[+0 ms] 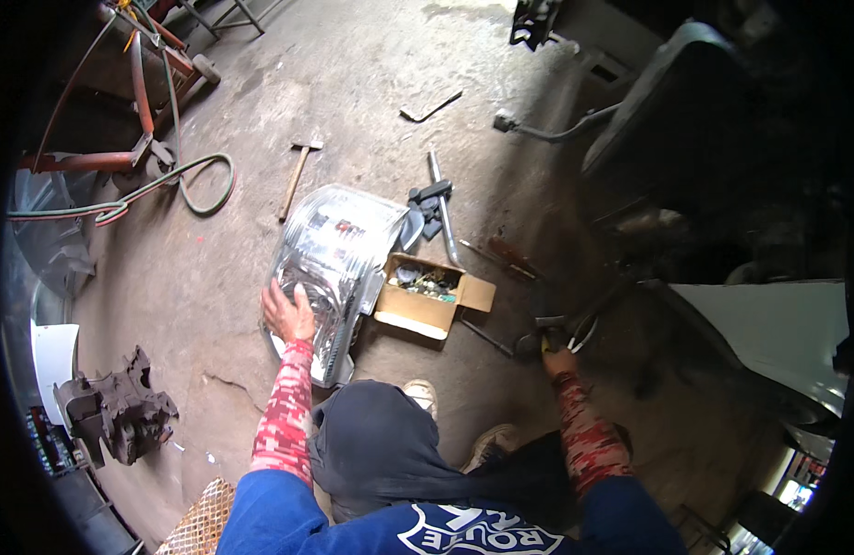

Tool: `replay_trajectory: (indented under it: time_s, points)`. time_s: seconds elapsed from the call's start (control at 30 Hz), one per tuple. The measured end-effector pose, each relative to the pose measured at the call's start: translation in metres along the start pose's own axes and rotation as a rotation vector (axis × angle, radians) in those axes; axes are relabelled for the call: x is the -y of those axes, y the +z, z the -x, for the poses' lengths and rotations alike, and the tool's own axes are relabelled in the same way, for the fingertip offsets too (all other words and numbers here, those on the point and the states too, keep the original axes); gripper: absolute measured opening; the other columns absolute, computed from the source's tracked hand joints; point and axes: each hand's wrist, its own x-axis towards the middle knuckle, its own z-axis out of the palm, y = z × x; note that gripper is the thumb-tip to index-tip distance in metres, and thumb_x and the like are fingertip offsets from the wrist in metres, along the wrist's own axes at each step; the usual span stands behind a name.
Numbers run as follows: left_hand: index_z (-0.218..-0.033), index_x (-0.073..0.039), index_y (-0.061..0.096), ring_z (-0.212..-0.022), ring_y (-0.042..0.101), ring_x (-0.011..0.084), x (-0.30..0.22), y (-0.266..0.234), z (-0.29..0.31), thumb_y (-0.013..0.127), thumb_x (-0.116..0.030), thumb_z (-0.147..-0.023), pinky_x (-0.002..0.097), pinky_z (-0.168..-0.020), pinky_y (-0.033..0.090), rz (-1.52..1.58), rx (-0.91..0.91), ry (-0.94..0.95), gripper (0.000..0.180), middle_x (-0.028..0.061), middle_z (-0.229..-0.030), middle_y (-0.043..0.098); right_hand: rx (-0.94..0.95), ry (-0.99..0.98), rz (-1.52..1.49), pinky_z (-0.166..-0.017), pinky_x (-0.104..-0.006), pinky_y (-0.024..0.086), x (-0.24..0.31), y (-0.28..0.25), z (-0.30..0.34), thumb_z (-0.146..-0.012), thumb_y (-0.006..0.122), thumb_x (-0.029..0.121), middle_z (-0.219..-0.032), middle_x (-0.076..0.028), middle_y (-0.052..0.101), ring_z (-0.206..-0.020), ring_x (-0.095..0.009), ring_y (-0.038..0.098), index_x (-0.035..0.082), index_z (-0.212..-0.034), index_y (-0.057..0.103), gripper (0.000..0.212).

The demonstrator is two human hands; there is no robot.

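Note:
My left hand [291, 314] lies open with spread fingers on a large clear headlight [339, 236], which rests on the concrete floor in front of me. At my right, my right hand [560, 359] reaches down into shade among tools. Its fingers look closed around something dark with a yellow part [545, 343], whose kind I cannot make out. Beside the headlight stands an open cardboard box [414, 313] holding several small hardware pieces. A dark rod-shaped tool [488, 337] lies between the box and my right hand.
Further off lie a hammer [297, 180], a metal bar [442, 208] and a bent rod [432, 107]. A hose [205, 199] loops near an orange stand [142, 83]. A white vehicle panel [769, 324] borders the right side. A dark metal part [117, 407] sits at left.

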Motion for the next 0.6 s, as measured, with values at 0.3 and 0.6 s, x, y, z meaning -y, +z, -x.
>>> replay_trajectory:
  time_s: [0.3,0.6]
  points:
    - [-0.091,0.004,0.068,-0.078,0.059,0.0173,-0.148,-0.17,0.003,0.056,-0.016,-0.097,0.0331,-0.072,0.047,0.88,0.451,0.135,0.025,0.0085,-0.083,0.067,0.118,-0.646,-0.748,-0.077,-0.0433,0.052,0.151,-0.142,0.174,-0.092,0.064,0.036,-0.089,-0.021,0.069,-0.084,-0.033,0.068,0.0,-0.102,0.066,0.038]
    - [-0.126,-0.003,0.061,-0.089,0.065,0.0234,-0.311,-0.385,0.055,0.053,-0.031,-0.103,0.0351,-0.081,0.052,1.332,0.711,0.555,0.037,0.0107,-0.099,0.067,-0.437,-1.3,-0.991,-0.069,-0.0476,0.046,0.224,-0.34,0.353,-0.093,0.062,0.022,-0.089,-0.022,0.057,-0.081,-0.044,0.058,0.001,-0.108,0.056,0.026]
